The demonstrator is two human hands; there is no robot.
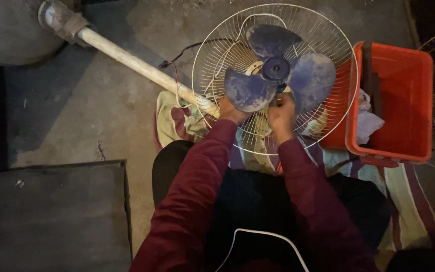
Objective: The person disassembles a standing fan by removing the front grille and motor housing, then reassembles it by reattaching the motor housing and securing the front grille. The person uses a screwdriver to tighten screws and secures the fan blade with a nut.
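Single head-worn view, steeply downward and close over the lap, fan guard [275, 75] and concrete floor [91, 116] ahead.

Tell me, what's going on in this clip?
A person in maroon sleeves sits over a pedestal fan lying on the floor. Both hands work at the blue blades inside the open wire guard: the left hand rests at the lower-left blade, the right hand is just below the hub, fingers curled. A red crate stands beside it, and a striped cloth lies underneath.
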